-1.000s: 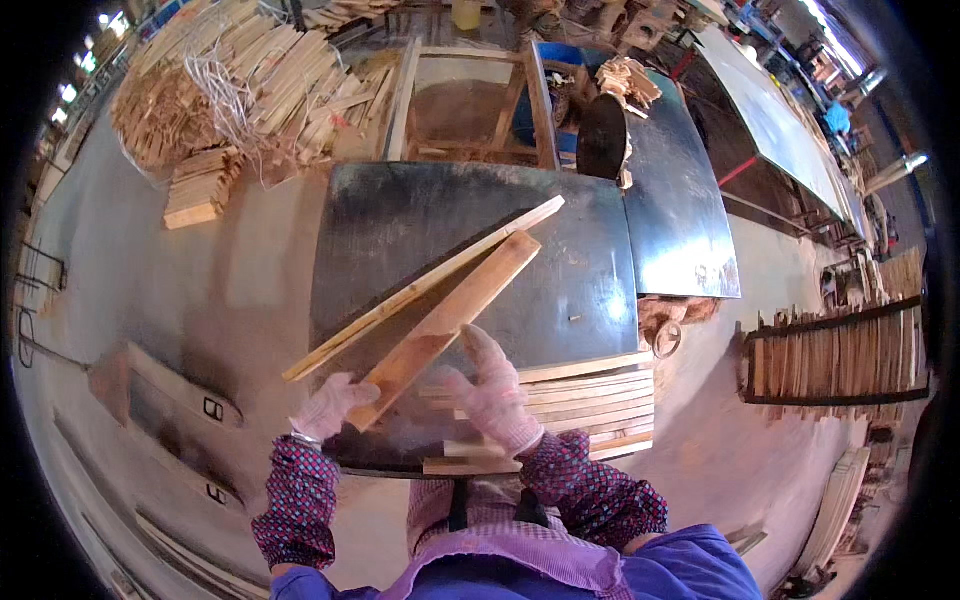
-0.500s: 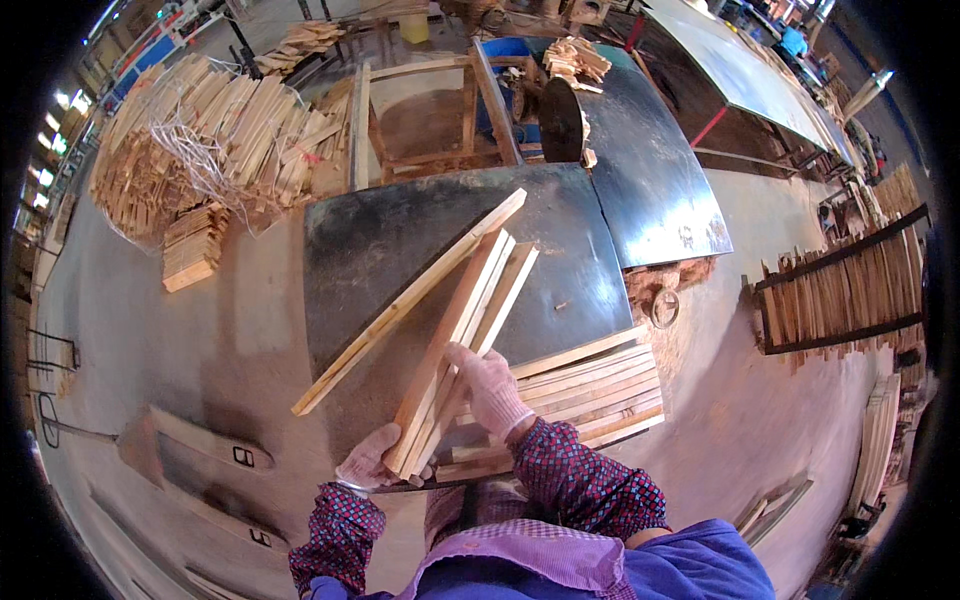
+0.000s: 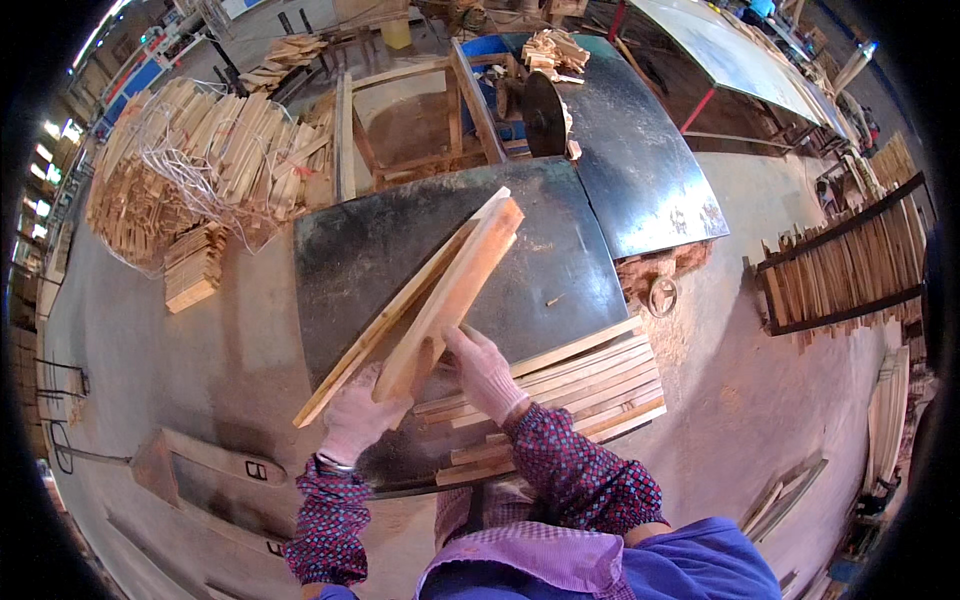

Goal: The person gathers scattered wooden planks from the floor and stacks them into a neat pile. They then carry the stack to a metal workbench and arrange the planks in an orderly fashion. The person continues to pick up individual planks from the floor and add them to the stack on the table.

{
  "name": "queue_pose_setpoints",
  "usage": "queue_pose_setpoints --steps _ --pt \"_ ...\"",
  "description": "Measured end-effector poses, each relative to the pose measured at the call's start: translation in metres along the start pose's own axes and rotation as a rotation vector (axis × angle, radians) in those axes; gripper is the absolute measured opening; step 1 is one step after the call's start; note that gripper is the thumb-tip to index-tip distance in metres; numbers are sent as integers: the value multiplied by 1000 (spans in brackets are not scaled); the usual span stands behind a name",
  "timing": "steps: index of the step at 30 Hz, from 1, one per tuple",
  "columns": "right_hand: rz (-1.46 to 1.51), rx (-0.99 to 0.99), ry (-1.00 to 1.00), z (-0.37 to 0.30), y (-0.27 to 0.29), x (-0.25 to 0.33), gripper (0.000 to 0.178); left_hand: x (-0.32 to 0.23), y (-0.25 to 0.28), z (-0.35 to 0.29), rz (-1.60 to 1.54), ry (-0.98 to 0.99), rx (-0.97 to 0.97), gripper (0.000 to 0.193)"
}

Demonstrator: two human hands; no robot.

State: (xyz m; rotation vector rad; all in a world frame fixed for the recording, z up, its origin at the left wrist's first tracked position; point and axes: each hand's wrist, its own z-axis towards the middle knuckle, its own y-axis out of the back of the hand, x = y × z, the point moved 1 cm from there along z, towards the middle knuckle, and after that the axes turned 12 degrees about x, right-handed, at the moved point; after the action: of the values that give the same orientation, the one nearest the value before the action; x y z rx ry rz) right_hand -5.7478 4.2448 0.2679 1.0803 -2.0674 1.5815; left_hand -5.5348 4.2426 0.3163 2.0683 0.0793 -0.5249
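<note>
Both my hands wear pale pink gloves with patterned sleeves behind them. A few wooden strips [image 3: 462, 285] are held together, tilted over the dark metal saw table [image 3: 345, 265], the broad face of the top one showing. My left hand [image 3: 362, 408] is closed around their near end. My right hand [image 3: 483, 372] is closed on their right side, its fingertips partly hidden by the wood. Just left of them another strip [image 3: 365, 335] lies diagonally, its near end beside my left hand. Several strips [image 3: 590, 385] lie in a row by my right forearm.
A round saw blade [image 3: 545, 115] stands upright at the table's far side, with wood offcuts [image 3: 553, 52] beyond it. Tied wood bundles [image 3: 190, 160] sit at the far left. A pallet truck [image 3: 200, 455] is at lower left; a strapped stack [image 3: 845, 265] stands right.
The held strips have turned, showing a broad face on top, and now lie closer to the single strip. My left hand has moved up and slightly left; my right hand has shifted slightly.
</note>
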Motion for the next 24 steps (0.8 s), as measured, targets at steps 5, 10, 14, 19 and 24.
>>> queue_pose_setpoints --steps 5,10,14,19,24 --pt "-18 -149 -33 42 18 -17 51 -30 -21 21 288 218 -59 76" --pt "-470 -218 -369 41 5 18 56 -16 -44 34 474 232 -174 76" --pt "-1149 -192 -255 39 28 16 62 -12 -45 42 514 146 -313 71" --pt "-945 -365 -153 47 24 6 64 -27 -24 37 579 120 -342 89" --pt "-665 -385 -201 70 36 -3 58 -20 9 77 460 278 124 119"
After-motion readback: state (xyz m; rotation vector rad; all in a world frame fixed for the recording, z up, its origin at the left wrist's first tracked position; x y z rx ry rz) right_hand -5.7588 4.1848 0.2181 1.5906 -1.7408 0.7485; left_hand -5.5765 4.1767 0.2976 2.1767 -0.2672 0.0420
